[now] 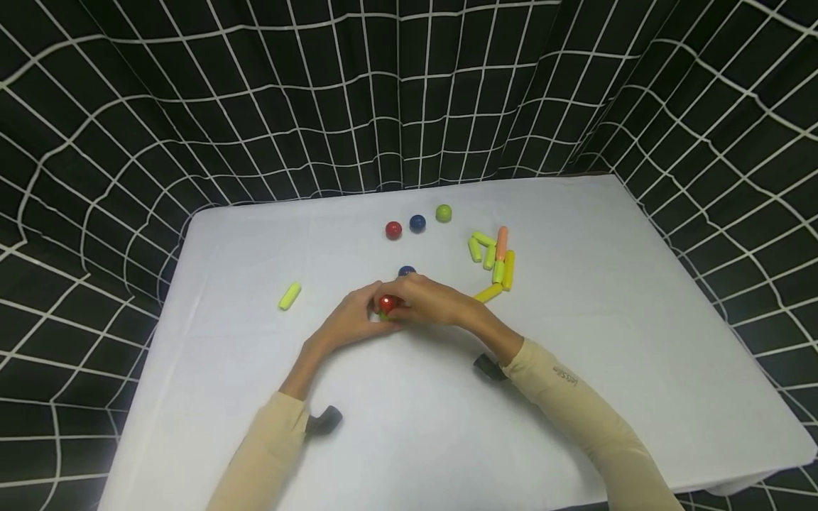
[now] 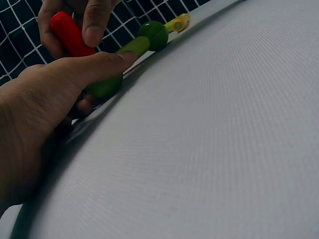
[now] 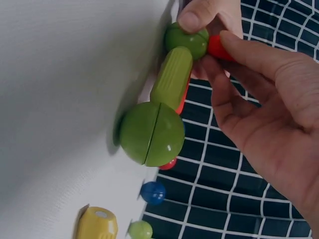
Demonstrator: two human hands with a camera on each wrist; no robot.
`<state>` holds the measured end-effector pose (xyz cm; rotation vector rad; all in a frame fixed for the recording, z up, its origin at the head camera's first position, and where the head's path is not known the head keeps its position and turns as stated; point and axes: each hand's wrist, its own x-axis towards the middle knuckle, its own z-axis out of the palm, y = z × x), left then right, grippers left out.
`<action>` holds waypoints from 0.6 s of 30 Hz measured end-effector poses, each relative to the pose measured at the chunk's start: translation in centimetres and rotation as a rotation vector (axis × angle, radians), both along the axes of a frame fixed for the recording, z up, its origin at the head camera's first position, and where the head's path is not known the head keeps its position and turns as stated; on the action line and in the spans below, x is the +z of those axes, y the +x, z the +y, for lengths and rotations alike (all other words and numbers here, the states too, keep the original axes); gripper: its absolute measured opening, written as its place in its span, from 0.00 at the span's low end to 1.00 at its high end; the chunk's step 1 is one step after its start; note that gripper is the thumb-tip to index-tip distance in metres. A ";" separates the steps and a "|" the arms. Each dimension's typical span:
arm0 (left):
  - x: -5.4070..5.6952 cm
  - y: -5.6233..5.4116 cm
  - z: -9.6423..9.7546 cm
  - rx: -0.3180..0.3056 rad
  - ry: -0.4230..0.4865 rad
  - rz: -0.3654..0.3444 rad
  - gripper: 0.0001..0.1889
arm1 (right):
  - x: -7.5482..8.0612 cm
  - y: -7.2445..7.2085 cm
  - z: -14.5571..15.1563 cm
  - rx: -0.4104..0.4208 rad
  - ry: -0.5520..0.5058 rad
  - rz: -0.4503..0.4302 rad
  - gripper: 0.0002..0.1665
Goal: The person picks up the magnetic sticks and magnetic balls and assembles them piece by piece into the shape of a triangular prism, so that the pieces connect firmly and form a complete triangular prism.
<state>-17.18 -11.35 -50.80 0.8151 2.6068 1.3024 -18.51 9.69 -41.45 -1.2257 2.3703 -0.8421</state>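
While the left hand (image 1: 350,319) grips a green ball (image 3: 185,42), the right hand (image 1: 433,300) pinches a red rod (image 2: 71,33) above it.

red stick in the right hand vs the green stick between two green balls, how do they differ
The red stick is bright red; the green stick is yellowish green.
The right hand pinches the red stick, but not the green stick.
The red stick points up; the green stick lies low along the table.
Both are elongated.
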 end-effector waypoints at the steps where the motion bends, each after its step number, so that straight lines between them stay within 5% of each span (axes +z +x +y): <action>1: 0.0 0.0 0.0 0.000 -0.002 0.001 0.26 | 0.0 0.0 0.0 0.000 0.003 -0.004 0.19; 5: 0.1 0.1 0.0 0.005 -0.008 0.009 0.30 | 0.4 -0.1 0.7 -0.012 0.003 -0.019 0.24; 8: 0.1 0.0 0.1 0.011 -0.013 0.025 0.25 | 1.0 -0.5 2.3 -0.104 0.014 -0.003 0.24; 15: 0.1 0.0 0.3 0.026 -0.029 -0.002 0.21 | 1.8 -2.1 7.7 -0.608 0.230 0.139 0.15; 18: 0.1 0.0 0.3 0.030 -0.038 -0.006 0.21 | 1.3 -2.4 9.6 -0.743 0.389 0.128 0.09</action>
